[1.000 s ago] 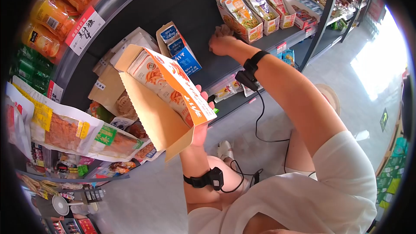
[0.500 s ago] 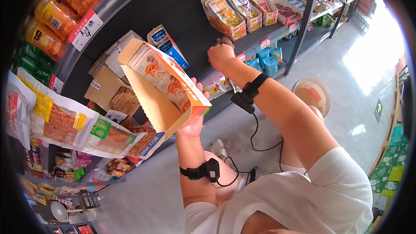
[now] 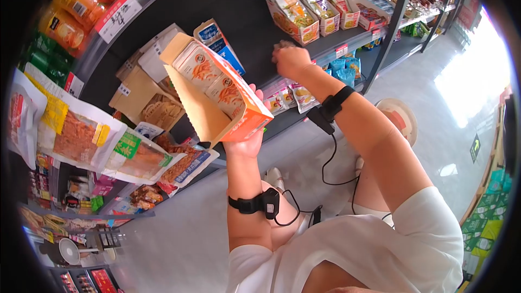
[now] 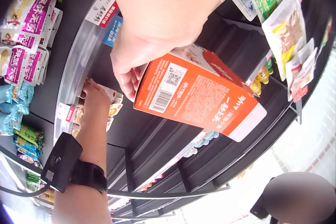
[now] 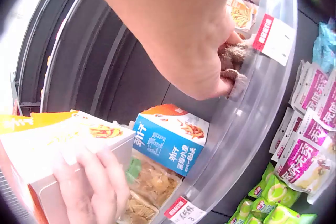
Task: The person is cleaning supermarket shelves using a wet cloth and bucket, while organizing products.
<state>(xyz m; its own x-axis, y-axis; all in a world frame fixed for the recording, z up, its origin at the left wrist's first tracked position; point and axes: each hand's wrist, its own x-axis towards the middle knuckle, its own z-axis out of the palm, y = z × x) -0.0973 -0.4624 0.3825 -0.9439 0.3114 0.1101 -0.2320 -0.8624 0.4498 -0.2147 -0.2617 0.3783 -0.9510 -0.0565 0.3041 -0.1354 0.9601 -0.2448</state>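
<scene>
My left hand (image 3: 247,145) holds an orange and white cardboard box (image 3: 251,123) from beneath, its top open. Flat snack packets (image 3: 203,70) stand in a row inside it. In the left wrist view the box's orange panel with a barcode (image 4: 164,98) faces the camera. My right hand (image 3: 296,64) grips a crumpled grey-brown cloth (image 5: 234,58) at the shelf's front edge, beside a price strip. Just behind that hand is a carton of upright snack packets (image 3: 296,19). A blue box (image 3: 230,54) of packets stands on the shelf, behind the held box.
More packet cartons (image 3: 339,5) line the shelf's right part. Bagged snacks (image 3: 154,106) lie at its left, with large pouches (image 3: 81,135) hanging in front. Orange drink bottles (image 3: 78,2) stand above left. Small bags (image 3: 344,68) sit on a lower shelf. A round stool (image 3: 399,119) is behind my right arm.
My right hand with the cloth has come away from beside the packet carton to the shelf's front edge. The held box has tipped slightly, showing more of its orange end.
</scene>
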